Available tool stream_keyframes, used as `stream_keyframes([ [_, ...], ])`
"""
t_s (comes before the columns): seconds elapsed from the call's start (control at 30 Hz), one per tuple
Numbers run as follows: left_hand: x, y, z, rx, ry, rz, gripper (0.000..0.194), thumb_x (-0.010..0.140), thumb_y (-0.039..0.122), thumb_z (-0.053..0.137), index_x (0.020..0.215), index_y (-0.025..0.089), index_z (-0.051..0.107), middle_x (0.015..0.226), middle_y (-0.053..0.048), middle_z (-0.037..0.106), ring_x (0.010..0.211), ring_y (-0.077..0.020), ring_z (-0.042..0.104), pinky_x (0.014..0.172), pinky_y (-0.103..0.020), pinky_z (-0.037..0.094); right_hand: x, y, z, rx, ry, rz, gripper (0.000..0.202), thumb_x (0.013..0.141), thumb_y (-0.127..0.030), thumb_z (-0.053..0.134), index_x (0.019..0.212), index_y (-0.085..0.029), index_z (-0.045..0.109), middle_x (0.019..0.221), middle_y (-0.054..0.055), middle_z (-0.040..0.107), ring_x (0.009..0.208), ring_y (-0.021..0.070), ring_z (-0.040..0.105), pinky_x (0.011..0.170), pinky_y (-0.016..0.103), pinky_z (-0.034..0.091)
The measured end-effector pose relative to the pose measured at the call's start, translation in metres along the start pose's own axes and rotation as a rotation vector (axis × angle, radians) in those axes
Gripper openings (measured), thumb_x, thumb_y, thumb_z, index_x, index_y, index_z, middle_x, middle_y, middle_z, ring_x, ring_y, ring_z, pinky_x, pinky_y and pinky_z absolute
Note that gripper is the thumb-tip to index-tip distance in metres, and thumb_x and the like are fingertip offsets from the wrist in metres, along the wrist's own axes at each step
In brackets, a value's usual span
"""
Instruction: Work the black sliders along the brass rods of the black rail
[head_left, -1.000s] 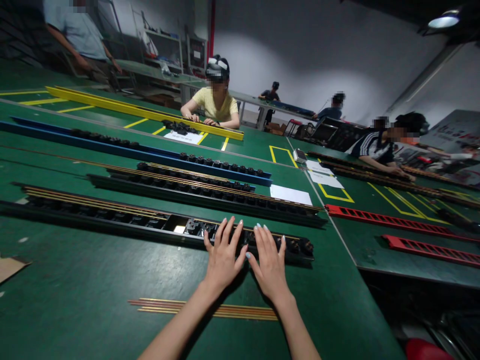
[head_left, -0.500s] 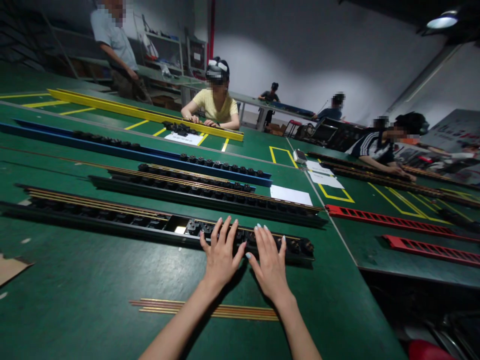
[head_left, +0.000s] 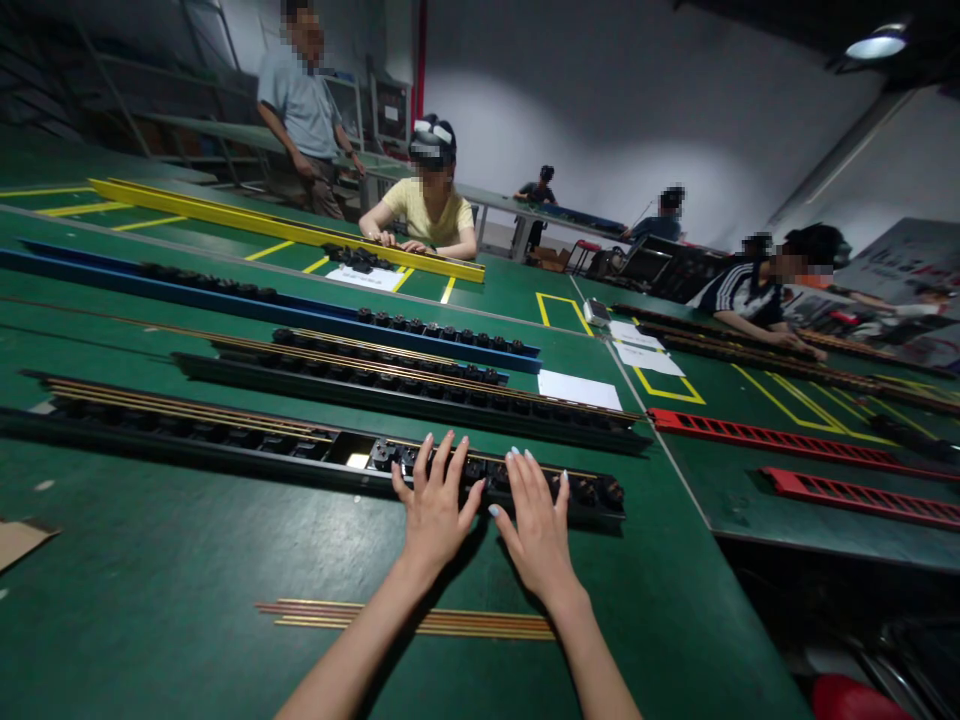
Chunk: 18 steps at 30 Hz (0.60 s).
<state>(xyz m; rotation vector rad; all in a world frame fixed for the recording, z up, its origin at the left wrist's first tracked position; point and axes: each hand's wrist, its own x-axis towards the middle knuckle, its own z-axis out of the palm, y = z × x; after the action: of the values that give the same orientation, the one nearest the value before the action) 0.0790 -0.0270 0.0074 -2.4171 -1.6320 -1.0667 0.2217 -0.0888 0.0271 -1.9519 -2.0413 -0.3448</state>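
A long black rail (head_left: 225,455) lies across the green table, with a row of black socket-like blocks (head_left: 592,490) in its channel. Thin copper and brass-coloured strips (head_left: 187,405) run along its left part. My left hand (head_left: 435,515) rests on the rail with its fingers spread over the blocks right of a gap. Beside it, my right hand (head_left: 538,525) lies with fingers stretched out over the blocks toward the rail's right end. Neither hand is closed around anything. Several loose metal strips (head_left: 315,612) lie on the table under my forearms.
Behind are another black rail (head_left: 420,398), a blue rail (head_left: 300,305) and a yellow rail (head_left: 285,230), where a person in yellow (head_left: 427,205) works. Red slotted rails (head_left: 855,485) lie at right. A piece of cardboard (head_left: 22,543) is at the left edge.
My left hand has shifted slightly left along the rail; my right hand has barely moved. The standing person in the background has moved to the right.
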Motion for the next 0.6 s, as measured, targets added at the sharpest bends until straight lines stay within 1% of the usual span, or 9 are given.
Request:
stream_keyframes([
  [0.2, 0.0006, -0.0002, -0.0002, 0.008, -0.003, -0.008, 0.050, 0.091, 0.040, 0.046, 0.139, 0.027, 0.042, 0.143, -0.007, 0.049, 0.138, -0.0277, 0.031, 0.112, -0.059, -0.002, -0.0001, -0.0004, -0.0013, 0.006, -0.003, -0.003, 0.064, 0.098, -0.043, 0.030, 0.151, -0.022, 0.001, 0.152, 0.008, 0.032, 0.141, 0.0217, 0.026, 0.115, 0.054, 0.006],
  [0.4, 0.0001, -0.0020, 0.0008, -0.003, -0.001, -0.030, 0.055, 0.091, 0.040, 0.045, 0.143, 0.026, 0.036, 0.144, -0.010, 0.047, 0.139, -0.0286, 0.030, 0.112, -0.061, 0.000, -0.0007, -0.0003, 0.0000, 0.009, 0.000, 0.004, 0.064, 0.098, -0.043, 0.030, 0.151, -0.022, 0.002, 0.152, 0.007, 0.031, 0.142, 0.0217, 0.025, 0.114, 0.054, 0.005],
  [0.6, 0.0004, -0.0019, 0.0010, 0.003, -0.004, -0.038, 0.051, 0.091, 0.039, 0.045, 0.141, 0.027, 0.040, 0.142, -0.009, 0.050, 0.138, -0.0281, 0.032, 0.112, -0.061, -0.001, -0.0003, -0.0009, -0.0020, 0.019, -0.022, 0.007, 0.062, 0.099, -0.044, 0.029, 0.151, -0.021, 0.004, 0.153, 0.007, 0.029, 0.142, 0.0211, 0.023, 0.115, 0.053, 0.003],
])
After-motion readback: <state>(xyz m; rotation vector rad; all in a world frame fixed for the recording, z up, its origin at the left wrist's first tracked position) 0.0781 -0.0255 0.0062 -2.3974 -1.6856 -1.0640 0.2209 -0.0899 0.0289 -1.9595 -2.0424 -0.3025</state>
